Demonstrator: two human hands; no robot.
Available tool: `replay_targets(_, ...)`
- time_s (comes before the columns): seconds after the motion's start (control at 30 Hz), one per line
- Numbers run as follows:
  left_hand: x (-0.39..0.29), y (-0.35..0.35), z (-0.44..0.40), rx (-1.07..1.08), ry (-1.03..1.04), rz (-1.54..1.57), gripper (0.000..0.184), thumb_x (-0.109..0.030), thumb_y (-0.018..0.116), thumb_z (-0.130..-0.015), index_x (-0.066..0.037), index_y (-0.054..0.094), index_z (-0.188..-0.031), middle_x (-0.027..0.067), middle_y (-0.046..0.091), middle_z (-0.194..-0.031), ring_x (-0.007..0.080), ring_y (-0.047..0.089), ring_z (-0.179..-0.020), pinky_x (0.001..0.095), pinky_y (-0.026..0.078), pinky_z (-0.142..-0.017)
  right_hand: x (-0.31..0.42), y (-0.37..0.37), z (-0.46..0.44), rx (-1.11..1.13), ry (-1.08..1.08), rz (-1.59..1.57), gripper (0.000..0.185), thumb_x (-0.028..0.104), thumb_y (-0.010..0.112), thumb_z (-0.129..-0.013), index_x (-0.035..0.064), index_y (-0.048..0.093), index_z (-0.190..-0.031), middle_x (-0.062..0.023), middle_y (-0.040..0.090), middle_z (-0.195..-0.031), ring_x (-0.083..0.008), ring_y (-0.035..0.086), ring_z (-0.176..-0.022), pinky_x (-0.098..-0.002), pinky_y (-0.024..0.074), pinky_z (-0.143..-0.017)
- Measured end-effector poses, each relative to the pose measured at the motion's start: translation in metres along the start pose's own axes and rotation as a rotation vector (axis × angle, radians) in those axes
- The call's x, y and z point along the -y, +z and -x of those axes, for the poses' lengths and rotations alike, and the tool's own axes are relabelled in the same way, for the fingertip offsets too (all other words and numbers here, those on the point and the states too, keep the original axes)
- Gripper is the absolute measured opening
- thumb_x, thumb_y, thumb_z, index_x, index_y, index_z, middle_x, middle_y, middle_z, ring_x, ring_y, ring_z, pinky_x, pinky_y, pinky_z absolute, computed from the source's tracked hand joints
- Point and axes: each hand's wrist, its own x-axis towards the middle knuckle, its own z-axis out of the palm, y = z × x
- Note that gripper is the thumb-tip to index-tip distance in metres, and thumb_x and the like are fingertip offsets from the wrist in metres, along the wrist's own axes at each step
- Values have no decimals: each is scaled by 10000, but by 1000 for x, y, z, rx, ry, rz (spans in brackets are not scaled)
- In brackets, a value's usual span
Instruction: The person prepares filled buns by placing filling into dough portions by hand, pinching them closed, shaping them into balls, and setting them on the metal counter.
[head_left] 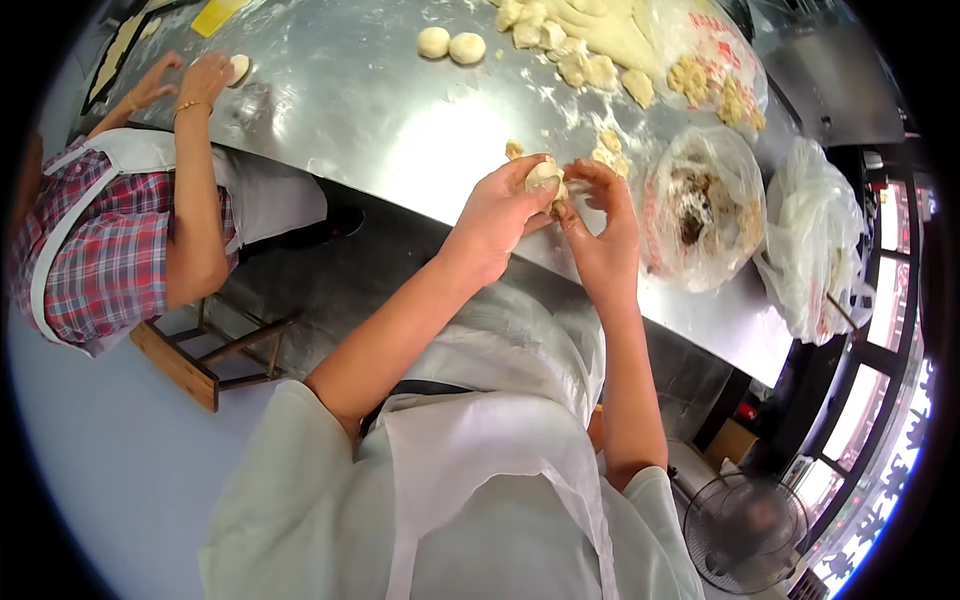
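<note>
A small piece of pale dough (pixel 545 182) is between my two hands, above the front edge of the metal table (pixel 340 110). My left hand (pixel 505 215) wraps its fingers and thumb round the dough from the left. On the right, my right hand (pixel 603 230) touches the lower side of the dough with thumb and fingertips pinched in, its other fingers curved above. Just beyond my hands lie crumbly yellow lumps (pixel 610 153). A plastic-lined bowl with dark brown filling (pixel 692 215) stands to the right of my right hand.
Two round dough balls (pixel 433 42) sit side by side farther back. Dough pieces (pixel 600 72) and a large dough sheet (pixel 610 30) lie at the back. A co-worker (pixel 100 220) handles a dough disc (pixel 238 70) at left. Plastic bags (pixel 815 240) hang at right; a fan (pixel 745 530) stands below.
</note>
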Motion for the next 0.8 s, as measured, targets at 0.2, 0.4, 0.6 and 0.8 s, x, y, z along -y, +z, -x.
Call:
replay_targets(0.2,27,22,9,41,48,-94,530,-54,603,-1018,46,455,-1518,114,613,-1409,187,610,-1257,319,504,-1053,-10,-14,26,-2,-293,313,567,-67,705,-857,61,619,-1402,-154,664,-1360,-313,640,-1208,-403,511,-1042)
replay_targets(0.4,41,19,21,-22,227,-294,521,-23,596,-994,55,486,-1498,116,600,-1447,191,599,-1286,303,468,-1082,-57,-15,29,-256,-213,272,423,-29,693,-887,32,688,-1306,-168,705,-1285,-356,666,-1137,-422,535,-992)
replay_targets(0.6,31,-15,21,-67,362,-355,352,-57,580,-1017,31,622,-1355,97,683,-1315,195,655,-1192,321,500,-1035,-70,-24,34,-112,-234,649,440,64,671,-944,8,636,-1379,-195,656,-1382,-388,641,-1193,-455,499,-1041)
replay_targets(0.8,15,-16,27,-147,310,-331,310,-70,564,-1021,26,645,-1305,121,698,-1274,196,668,-1143,329,520,-1012,-69,-16,-38,-331,-186,698,680,343,648,-1020,15,414,-1567,-261,418,-1602,-455,420,-1434,-538,352,-1180)
